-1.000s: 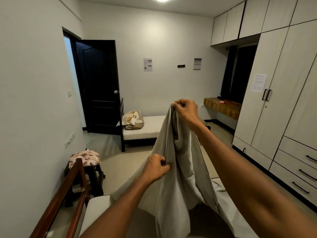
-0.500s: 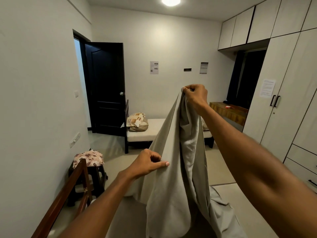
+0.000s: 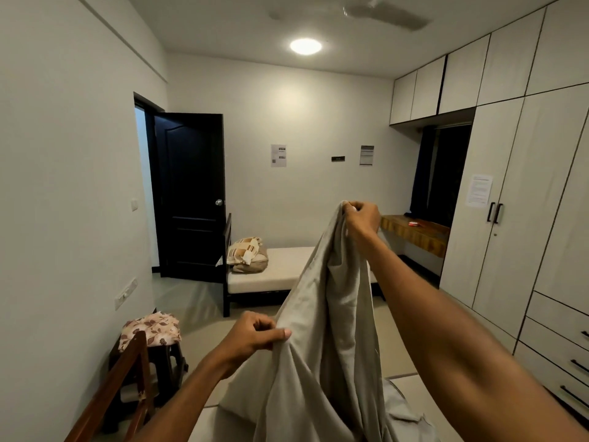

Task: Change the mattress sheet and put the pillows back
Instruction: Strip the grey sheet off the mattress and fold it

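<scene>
Grey bed sheet (image 3: 331, 330) is held aloft at centre frame, its lower folds trailing onto the mattress (image 3: 210, 422) at the bottom edge. One edge is pinched high by the right hand (image 3: 361, 218), fingers curled tight around the cloth, while a lower stretch of the same edge is gripped by the left hand (image 3: 255, 338) at lower centre; the hands are kept well apart. The step in hand is judged to be the finding of an edge or corner; next, the sheet would need to be opened out and spread flat over the mattress. A wooden bed rail (image 3: 108, 390) is seen at lower left, beside a stool (image 3: 153, 355) topped with floral cloth. A second bed (image 3: 271, 275) carrying pillows (image 3: 248, 255) is set at centre, beside a dark door (image 3: 188, 193). Pale wardrobes (image 3: 526, 218) are ranged along the right.
</scene>
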Demonstrator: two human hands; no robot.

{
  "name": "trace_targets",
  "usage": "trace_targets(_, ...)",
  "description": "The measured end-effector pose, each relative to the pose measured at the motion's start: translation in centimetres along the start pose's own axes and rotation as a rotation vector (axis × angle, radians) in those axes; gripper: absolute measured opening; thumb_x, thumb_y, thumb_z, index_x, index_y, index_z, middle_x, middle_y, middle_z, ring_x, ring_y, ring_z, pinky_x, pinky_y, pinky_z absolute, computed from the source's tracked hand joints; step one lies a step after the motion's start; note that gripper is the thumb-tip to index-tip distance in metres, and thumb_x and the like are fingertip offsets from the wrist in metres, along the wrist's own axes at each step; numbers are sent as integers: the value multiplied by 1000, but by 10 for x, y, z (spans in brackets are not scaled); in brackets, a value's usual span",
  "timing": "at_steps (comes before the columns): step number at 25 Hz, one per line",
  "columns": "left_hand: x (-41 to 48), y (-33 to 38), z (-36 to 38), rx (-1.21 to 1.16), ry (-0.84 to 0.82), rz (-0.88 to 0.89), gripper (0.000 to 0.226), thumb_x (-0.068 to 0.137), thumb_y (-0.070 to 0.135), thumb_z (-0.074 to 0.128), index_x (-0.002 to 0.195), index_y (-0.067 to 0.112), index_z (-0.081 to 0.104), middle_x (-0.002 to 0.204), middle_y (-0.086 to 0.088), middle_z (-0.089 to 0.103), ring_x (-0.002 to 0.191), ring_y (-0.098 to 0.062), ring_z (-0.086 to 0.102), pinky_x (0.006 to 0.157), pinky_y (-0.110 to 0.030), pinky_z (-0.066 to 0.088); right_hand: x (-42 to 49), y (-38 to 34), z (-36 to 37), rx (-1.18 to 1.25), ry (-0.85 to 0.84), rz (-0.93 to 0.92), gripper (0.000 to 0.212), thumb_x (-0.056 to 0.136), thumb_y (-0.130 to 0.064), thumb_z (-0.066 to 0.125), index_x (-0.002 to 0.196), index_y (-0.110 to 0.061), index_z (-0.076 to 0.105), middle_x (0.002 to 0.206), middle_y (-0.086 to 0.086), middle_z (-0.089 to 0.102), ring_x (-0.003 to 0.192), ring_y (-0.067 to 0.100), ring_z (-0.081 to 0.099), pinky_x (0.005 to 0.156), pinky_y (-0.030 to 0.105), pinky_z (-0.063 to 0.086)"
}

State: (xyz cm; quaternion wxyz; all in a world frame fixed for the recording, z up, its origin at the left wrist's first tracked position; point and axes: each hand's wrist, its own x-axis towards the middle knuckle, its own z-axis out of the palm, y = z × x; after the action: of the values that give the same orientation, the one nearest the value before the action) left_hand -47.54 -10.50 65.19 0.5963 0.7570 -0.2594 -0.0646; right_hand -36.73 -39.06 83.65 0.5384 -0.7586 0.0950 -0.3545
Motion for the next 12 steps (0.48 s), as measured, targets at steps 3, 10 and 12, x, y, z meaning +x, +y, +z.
trace_targets(3, 9, 22, 3, -180, 46, 39, 40, 88, 40, 81, 85, 2, 72, 86, -12, 66, 87, -24, 65, 79, -35, 56, 14, -6, -15, 162, 119, 187, 24, 101, -30, 65, 110, -11, 76, 105, 8, 74, 95, 25, 71, 86, 36, 60)
trace_targets(10, 24, 13, -16, 592, 37, 64, 24, 88, 36, 82, 79, 15, 77, 73, 0, 74, 66, -13, 74, 62, -31, 64, 13, -13, -29, 4, 68, 23, 27, 103, -30, 65, 120, -12, 76, 112, 4, 72, 98, 20, 63, 85, 30, 49)
trace_targets(12, 31, 2, -23, 739, 58, 38, 25, 85, 34, 84, 72, 15, 75, 67, 1, 72, 61, -10, 71, 64, -33, 64, 9, -16, -24, 2, 60, -2, 27, 103, -29, 66, 120, -11, 76, 116, 5, 73, 99, 20, 64, 86, 29, 51)
